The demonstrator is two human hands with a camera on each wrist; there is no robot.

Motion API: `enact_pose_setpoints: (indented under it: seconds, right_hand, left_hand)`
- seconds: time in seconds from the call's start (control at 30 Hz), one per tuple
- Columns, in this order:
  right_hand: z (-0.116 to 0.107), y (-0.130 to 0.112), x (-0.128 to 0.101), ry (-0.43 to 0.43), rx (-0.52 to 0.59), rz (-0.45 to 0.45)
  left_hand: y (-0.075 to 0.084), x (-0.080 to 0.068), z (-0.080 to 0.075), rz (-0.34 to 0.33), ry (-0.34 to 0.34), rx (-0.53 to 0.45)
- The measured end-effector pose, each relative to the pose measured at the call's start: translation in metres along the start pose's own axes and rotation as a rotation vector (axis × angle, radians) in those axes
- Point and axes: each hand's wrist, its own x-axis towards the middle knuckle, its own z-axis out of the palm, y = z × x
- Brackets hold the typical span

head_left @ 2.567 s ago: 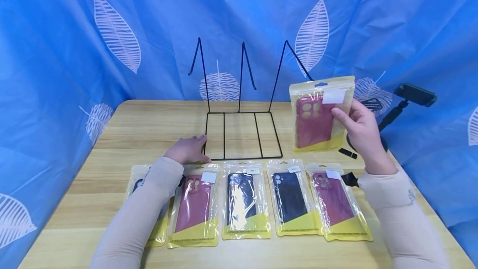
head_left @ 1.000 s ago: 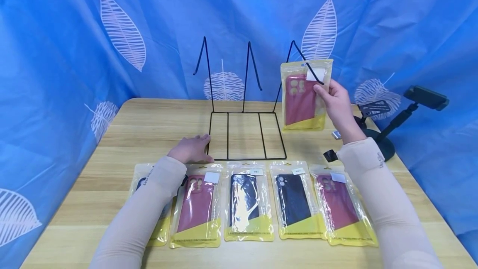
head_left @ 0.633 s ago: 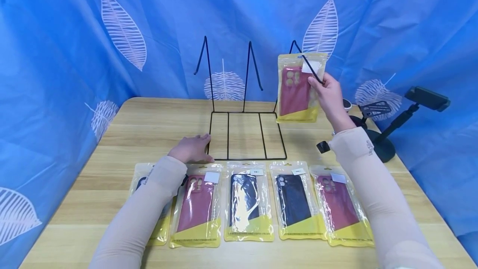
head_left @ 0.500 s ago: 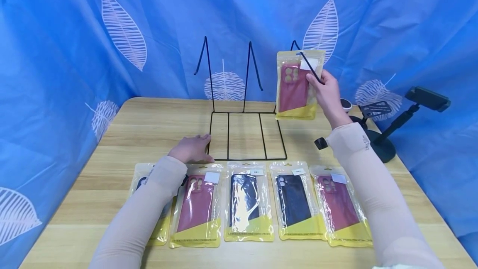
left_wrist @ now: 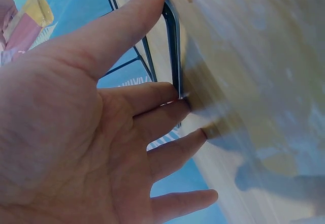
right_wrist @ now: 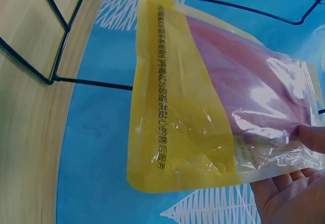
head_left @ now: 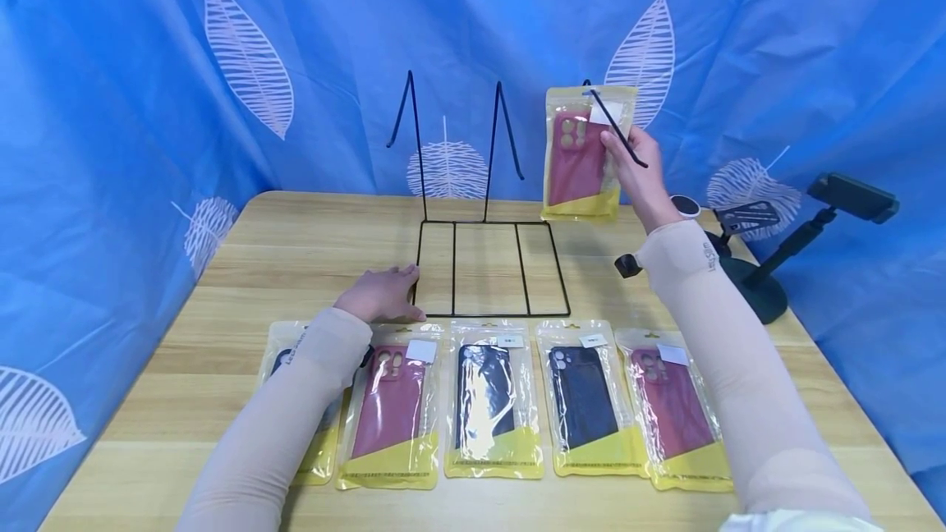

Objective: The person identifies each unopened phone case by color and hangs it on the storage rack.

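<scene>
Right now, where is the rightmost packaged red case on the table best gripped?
Probably by its top edge near the hang hole, right hand coming from the right: the rightmost packaged red case lies flat on the table, its left edge beside a dark case pack.

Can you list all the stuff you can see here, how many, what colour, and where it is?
held packet: 1, red phone case in clear and yellow bag, up at the rack's right hook
packets on table: 5 in a row at the near edge; 2 red, 2 dark, the leftmost mostly hidden under the sleeve
wire rack: 1, black, middle of table
table: 1, light wood
phone stand: 1, black, right edge
curtain: blue with white leaves, behind
left hand: rests flat at the rack's base
right hand: holds the held packet
</scene>
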Motion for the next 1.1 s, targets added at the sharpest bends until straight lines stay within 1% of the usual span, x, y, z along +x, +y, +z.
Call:
enact_pose_setpoints:
  seconds: [0.17,0.37,0.43,0.53,0.6,0.7,0.8,0.87,0.93,1.03,1.1]
  right_hand:
    - [0.002,0.002,0.009,-0.014,-0.016,0.008]
    - [0.003,0.005,0.016,-0.043,-0.049,0.079]
    - [0.002,0.007,0.017,-0.05,-0.062,0.085]
    - [0.001,0.012,0.017,-0.052,-0.077,0.07]
    - [-0.001,0.016,0.017,-0.05,-0.071,0.068]
    - [-0.007,0.022,0.016,-0.057,-0.039,0.096]
    - [-0.017,0.028,0.011,-0.088,-0.033,0.134]
    - [-0.025,0.032,0.004,-0.133,-0.082,0.168]
    - [-0.036,0.037,-0.006,-0.213,-0.176,0.193]
    - [-0.055,0.047,-0.027,-0.404,-0.357,0.214]
    - [-0.068,0.055,-0.044,-0.545,-0.492,0.179]
  left_hand:
    - [0.001,-0.002,0.0,-0.002,-0.011,-0.01]
    - [0.0,0.001,0.002,-0.013,-0.009,-0.007]
    - [-0.001,0.002,0.002,-0.015,-0.005,-0.011]
    - [-0.002,0.004,0.003,-0.002,0.001,0.005]
    - [-0.003,0.006,0.003,0.007,0.002,0.02]
    - [-0.002,0.008,0.002,0.015,0.002,0.033]
    - [-0.002,0.009,0.003,0.014,-0.002,0.026]
    - [-0.002,0.009,0.003,0.017,-0.005,0.028]
    - [-0.002,0.009,0.005,0.018,-0.007,0.03]
    - [-0.003,0.008,0.006,0.024,-0.002,0.036]
    - [-0.003,0.008,0.006,0.021,-0.001,0.028]
